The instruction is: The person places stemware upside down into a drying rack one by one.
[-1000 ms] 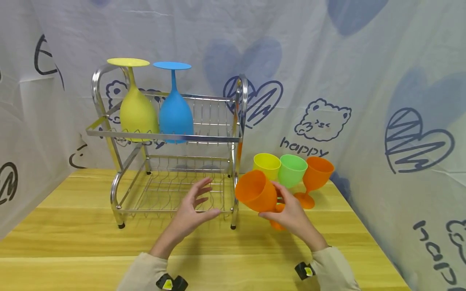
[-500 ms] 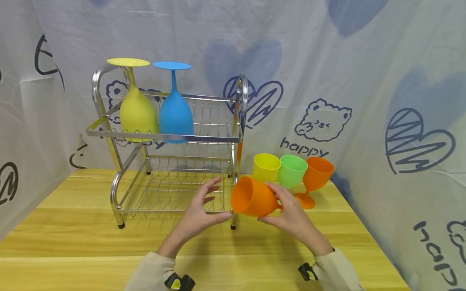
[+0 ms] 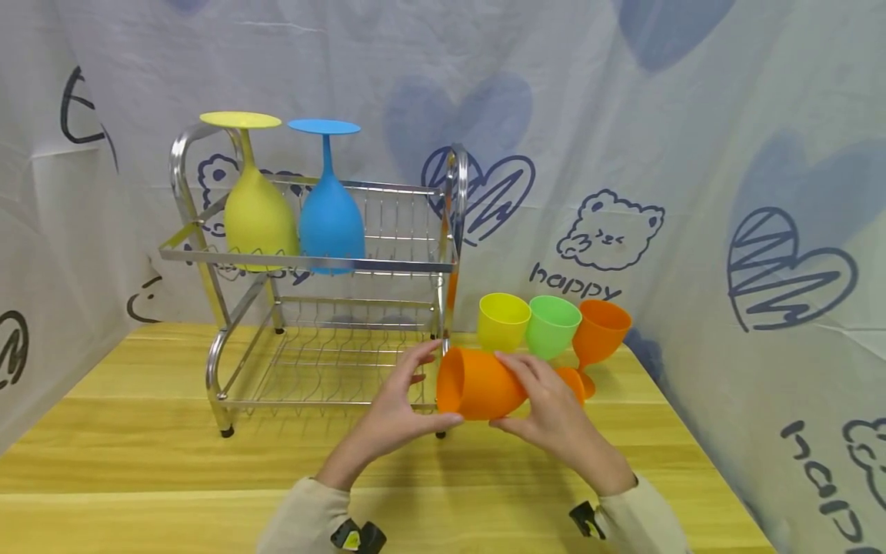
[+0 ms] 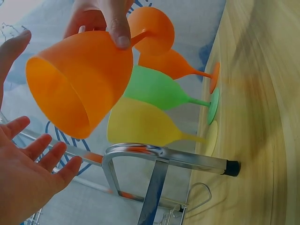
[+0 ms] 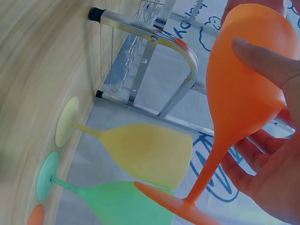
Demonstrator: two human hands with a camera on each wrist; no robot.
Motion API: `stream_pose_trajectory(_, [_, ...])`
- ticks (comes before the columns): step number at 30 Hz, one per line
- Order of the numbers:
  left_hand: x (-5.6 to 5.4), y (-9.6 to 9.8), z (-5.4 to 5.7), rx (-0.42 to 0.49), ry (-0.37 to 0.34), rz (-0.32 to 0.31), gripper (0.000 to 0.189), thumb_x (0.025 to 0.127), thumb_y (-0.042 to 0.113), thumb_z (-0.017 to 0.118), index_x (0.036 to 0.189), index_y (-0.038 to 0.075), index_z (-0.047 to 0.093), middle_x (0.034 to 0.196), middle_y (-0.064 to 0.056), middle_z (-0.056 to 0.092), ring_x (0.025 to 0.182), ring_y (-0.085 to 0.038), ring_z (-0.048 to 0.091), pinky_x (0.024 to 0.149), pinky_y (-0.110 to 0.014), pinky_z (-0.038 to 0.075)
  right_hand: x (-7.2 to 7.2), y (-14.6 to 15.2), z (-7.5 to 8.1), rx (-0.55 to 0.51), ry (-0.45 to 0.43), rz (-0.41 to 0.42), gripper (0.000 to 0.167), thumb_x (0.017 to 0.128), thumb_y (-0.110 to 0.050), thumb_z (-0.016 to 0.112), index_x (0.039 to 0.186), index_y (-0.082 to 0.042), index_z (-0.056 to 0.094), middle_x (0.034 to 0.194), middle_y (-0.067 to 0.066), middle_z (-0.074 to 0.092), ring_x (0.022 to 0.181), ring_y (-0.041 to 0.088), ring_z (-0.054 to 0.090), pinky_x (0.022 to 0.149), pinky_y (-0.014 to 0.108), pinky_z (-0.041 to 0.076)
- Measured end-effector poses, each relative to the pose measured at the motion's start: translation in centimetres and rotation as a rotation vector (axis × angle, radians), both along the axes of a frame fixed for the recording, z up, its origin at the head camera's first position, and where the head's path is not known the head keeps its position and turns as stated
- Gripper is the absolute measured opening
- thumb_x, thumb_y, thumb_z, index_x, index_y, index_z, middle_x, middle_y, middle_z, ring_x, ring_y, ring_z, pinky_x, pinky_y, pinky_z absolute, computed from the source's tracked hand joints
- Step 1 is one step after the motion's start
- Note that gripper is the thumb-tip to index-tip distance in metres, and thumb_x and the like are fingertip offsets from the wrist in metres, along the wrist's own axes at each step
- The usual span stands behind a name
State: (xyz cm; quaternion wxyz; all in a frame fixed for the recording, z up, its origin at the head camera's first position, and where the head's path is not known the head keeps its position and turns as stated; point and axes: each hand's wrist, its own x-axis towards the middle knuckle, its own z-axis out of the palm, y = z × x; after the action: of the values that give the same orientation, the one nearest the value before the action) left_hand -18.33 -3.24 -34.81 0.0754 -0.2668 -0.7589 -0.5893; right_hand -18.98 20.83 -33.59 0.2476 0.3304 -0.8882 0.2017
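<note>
My right hand grips an orange plastic goblet round its bowl, thumb on one side and fingers on the other. The goblet lies tilted sideways above the table, mouth toward the left, and its stem and foot show in the right wrist view. Close to the mouth is my left hand, fingers spread and thumb apart; the left wrist view shows a gap between its fingertips and the rim. Behind stand an upright yellow goblet, a green one and a second orange one.
A two-tier metal dish rack stands left of centre on the wooden table. Upside down on its upper tier are a yellow goblet and a blue goblet. A printed white cloth hangs behind and at the sides.
The held orange goblet has turned from upward-tilted to nearly level, its mouth now facing left. My left hand has moved right, close to its rim.
</note>
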Motion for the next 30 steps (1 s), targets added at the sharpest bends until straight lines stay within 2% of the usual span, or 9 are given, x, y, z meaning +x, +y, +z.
stream_pose_trajectory(8, [-0.09,0.46,-0.06,-0.034,0.038,0.008,0.088,0.072,0.015,0.086,0.146,0.01,0.039,0.147,-0.013,0.038,0.13,-0.031,0.038,0.103,-0.049,0.04,0.14,-0.09,0.29,0.059,0.087,0.038,0.089,0.055,-0.017,0.096,0.133,-0.004,0.055,0.121,0.016,0.057,0.107,0.032,0.057,0.09,0.048,0.051])
stream_pose_trajectory(15, [-0.21,0.57,-0.26,-0.042,0.041,0.009,0.082,0.073,0.015,0.085,0.143,0.009,0.043,0.143,-0.009,0.041,0.123,-0.027,0.044,0.098,-0.047,0.045,0.37,-0.28,0.46,0.078,0.079,0.031,0.089,0.055,-0.02,0.096,0.133,-0.006,0.055,0.122,0.015,0.057,0.107,0.031,0.056,0.091,0.048,0.05])
stream_pose_trajectory(24, [-0.27,0.48,-0.27,0.043,0.027,-0.003,0.072,0.074,0.007,0.083,0.137,0.007,0.049,0.133,-0.009,0.047,0.117,-0.027,0.048,0.091,-0.041,0.052,0.63,-0.43,0.4,0.082,0.086,0.026,0.09,0.057,-0.02,0.096,0.135,-0.006,0.054,0.122,0.015,0.056,0.108,0.031,0.055,0.091,0.049,0.05])
stream_pose_trajectory(26, [-0.26,0.43,-0.2,0.066,0.025,-0.005,0.072,0.074,0.006,0.083,0.137,0.007,0.049,0.132,-0.01,0.047,0.118,-0.028,0.048,0.092,-0.04,0.052,0.68,-0.49,0.4,0.072,0.118,0.026,0.089,0.056,-0.018,0.096,0.134,-0.005,0.054,0.122,0.015,0.057,0.108,0.032,0.056,0.09,0.05,0.05])
stream_pose_trajectory(30, [-0.28,0.13,-0.1,0.126,0.016,-0.005,0.072,0.075,0.003,0.081,0.138,0.004,0.047,0.133,-0.012,0.048,0.121,-0.031,0.048,0.093,-0.041,0.051,0.89,-0.55,0.68,0.007,0.237,0.055,0.085,0.053,-0.011,0.096,0.128,-0.004,0.058,0.122,0.016,0.059,0.106,0.034,0.057,0.085,0.051,0.051])
